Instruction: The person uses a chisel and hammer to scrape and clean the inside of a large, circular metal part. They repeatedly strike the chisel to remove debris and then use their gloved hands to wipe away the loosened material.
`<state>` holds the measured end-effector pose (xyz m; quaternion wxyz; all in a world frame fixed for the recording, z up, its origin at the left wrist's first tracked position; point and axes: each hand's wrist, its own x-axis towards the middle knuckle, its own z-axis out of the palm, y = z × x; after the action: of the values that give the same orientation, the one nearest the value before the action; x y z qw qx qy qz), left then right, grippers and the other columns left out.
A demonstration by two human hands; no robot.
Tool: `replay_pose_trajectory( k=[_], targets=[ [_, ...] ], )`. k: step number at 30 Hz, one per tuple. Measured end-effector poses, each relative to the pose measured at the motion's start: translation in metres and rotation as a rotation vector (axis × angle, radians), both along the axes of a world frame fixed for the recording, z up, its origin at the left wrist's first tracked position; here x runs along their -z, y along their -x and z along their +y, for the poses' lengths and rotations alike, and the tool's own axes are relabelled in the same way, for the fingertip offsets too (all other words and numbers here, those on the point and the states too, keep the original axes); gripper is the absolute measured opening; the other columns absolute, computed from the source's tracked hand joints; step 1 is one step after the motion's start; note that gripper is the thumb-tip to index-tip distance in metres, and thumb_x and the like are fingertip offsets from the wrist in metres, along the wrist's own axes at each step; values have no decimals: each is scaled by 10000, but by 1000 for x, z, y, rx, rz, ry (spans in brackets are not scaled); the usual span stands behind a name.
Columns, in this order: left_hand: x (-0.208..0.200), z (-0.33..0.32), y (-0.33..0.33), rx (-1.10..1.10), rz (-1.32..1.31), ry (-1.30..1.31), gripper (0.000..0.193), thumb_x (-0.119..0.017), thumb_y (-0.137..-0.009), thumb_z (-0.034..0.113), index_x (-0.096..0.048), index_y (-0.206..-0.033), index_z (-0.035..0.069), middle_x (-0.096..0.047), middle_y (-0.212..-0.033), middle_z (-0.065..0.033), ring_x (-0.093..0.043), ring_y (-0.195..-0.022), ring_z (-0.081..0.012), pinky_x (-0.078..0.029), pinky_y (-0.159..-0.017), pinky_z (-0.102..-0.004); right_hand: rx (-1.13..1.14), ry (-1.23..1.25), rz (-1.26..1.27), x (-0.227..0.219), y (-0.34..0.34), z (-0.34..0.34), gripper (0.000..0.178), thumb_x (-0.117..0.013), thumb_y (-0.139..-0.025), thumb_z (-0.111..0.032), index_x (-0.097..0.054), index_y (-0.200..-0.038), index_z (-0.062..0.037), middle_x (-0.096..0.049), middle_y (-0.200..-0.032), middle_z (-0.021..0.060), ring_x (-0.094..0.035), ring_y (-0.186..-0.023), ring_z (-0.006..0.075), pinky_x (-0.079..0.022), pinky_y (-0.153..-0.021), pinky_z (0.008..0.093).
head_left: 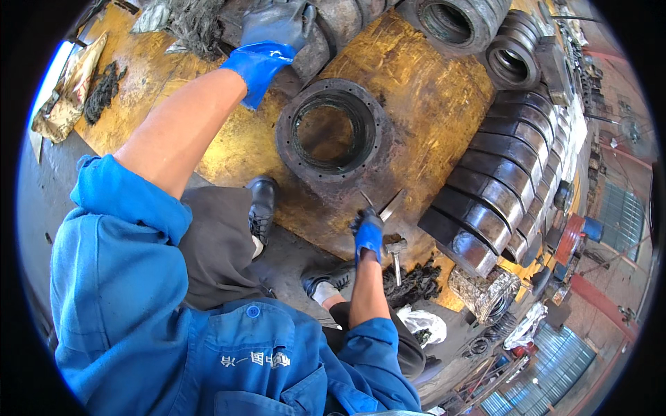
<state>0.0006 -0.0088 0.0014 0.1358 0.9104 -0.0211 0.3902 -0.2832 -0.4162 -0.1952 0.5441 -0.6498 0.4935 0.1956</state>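
My left hand (276, 26), in a blue-cuffed glove dark with grime, reaches to the far edge of the view. Its fingers look extended over dark metal parts there; the tips are partly cut off. Nearer lies a thick round metal ring (290, 132) with small holes around its rim and a wide bore. At the near edge of the work surface, my right hand (366, 225) is closed, also gloved, with a thin metal rod (367, 199) sticking out past the fingers. A flat metal bar (393, 206) sits right beside it. Close by is a hammer (395, 258).
Curved metal segments (496, 163) stand in a row on the right. More heavy rings (444, 24) are at the back. Dark fibrous scrap (416, 284) and a white plastic bag (423, 324) lie near right; a dirty sack (69, 90) is far left. Yellow-brown plate (430, 118) carries the parts.
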Motion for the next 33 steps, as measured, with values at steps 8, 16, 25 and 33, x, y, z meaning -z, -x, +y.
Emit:
replay_pose_trajectory(
  k=[8, 16, 25, 33],
  targets=[
    [8, 2, 2, -68, -9, -47, 247, -595, -911, 213, -692, -1061, 43, -679, -1159, -188, -621, -1113, -355, -485, -967, -466, 31, -20, 46, -2, -3, 1, 392, -513, -1018, -414, -669, -942, -63, -571, -637, 44, -516, -457, 190, -401, -421, 314],
    [-6, -22, -14, -9, 6, -16, 253, -596, -913, 227, -702, -1054, 45, -688, -1133, -192, -628, -1104, -364, -491, -964, -471, -359, 308, -261, 46, -7, 8, 303, -504, -1020, -350, -673, -892, -133, -607, -654, 49, -548, -494, 179, -425, -450, 345],
    [7, 0, -2, -34, 47, -73, 278, -585, -923, 236, -700, -1088, 43, -685, -1179, -183, -623, -1147, -342, -498, -982, -446, 83, -86, 49, 1, 2, -19, 379, -513, -1023, -410, -663, -981, -64, -542, -587, 40, -503, -440, 192, -392, -401, 339],
    [13, 2, -4, -30, 5, -26, 265, -593, -917, 227, -701, -1073, 42, -690, -1151, -182, -630, -1111, -350, -491, -979, -460, 2, -64, -6, -10, -17, 27, 308, -558, -1005, -378, -637, -882, -106, -573, -618, 25, -508, -462, 156, -400, -420, 318]
  ],
)
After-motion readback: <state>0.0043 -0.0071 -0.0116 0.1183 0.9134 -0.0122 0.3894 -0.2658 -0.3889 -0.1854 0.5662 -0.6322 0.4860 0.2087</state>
